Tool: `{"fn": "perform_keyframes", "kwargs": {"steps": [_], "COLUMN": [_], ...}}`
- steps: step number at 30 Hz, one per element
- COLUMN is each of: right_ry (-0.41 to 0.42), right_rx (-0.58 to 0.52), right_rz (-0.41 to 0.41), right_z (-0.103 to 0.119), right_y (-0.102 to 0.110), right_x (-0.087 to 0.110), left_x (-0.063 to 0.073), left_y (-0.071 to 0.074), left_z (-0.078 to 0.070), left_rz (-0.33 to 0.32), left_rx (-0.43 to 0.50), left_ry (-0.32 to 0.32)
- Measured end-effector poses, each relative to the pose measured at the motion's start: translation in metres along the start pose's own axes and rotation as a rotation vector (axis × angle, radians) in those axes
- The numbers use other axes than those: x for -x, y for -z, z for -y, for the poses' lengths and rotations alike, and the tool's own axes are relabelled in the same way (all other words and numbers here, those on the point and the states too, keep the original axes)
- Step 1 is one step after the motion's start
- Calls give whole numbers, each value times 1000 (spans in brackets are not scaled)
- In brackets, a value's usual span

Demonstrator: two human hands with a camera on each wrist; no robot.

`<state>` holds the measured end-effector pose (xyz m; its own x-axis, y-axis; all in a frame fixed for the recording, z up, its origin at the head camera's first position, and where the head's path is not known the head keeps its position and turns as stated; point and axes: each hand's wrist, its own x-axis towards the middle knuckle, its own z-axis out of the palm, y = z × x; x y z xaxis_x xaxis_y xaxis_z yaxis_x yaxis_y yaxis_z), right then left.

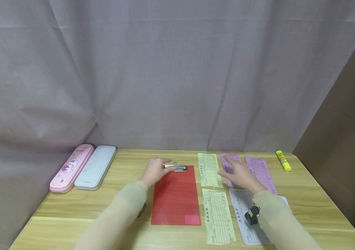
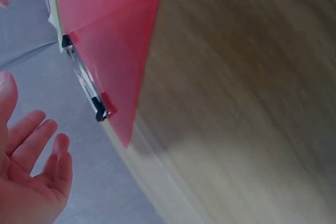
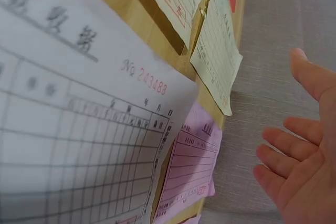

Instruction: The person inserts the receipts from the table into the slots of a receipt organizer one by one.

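A red clipboard (image 1: 175, 198) lies on the table with its metal clip (image 1: 177, 168) at the far end. My left hand (image 1: 155, 171) is over its far left corner, fingers loosely spread near the clip; the left wrist view shows the palm holding nothing. Over the paper slips is my right hand (image 1: 240, 175), its fingers apart and holding nothing. Two yellow slips (image 1: 209, 170) lie right of the clipboard, one behind the other. Beyond the right hand are two purple slips (image 1: 261, 170). White receipt slips (image 3: 79, 103) lie under the right forearm, partly hidden by it.
At the left stand a pink pencil case (image 1: 72, 168) with a cartoon picture and a white case (image 1: 96, 168), side by side. A yellow glue stick (image 1: 283, 160) lies at the far right. A grey curtain (image 1: 165, 76) hangs behind the table's back edge.
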<state>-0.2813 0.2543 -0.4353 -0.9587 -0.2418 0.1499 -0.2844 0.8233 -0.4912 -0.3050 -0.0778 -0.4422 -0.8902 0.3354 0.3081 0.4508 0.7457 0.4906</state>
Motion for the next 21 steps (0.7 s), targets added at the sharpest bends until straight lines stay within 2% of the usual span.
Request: {"fn": "perform_keyframes", "kwargs": {"steps": [2, 5, 9, 11, 13, 16, 18, 21], "right_ry": [0, 5, 19, 25, 31, 39, 45, 46], "right_rx": [1, -4, -19, -12, -3, -3, -18, -36], "right_rz": [3, 0, 11, 9, -6, -34, -52, -58], "right_z": [-1, -2, -2, -3, -5, -8, -12, -18], "right_y": [-2, -5, -10, -12, -16, -21, -25, -31], "right_x": [-6, -14, -24, -30, -34, -39, -42, -45], "left_x": [-3, -8, -16, -21, -25, -27, -27, -29], "left_y": [-4, -10, -18, -22, -26, -31, -34, -36], "left_z": [1, 2, 2, 2, 2, 2, 2, 1], "left_rz": [11, 44, 100, 110, 116, 126, 128, 123], "left_rx": [26, 72, 144, 150, 101, -45, -115, -113], "left_ry": [-13, 4, 93, 104, 78, 16, -3, 8]}}
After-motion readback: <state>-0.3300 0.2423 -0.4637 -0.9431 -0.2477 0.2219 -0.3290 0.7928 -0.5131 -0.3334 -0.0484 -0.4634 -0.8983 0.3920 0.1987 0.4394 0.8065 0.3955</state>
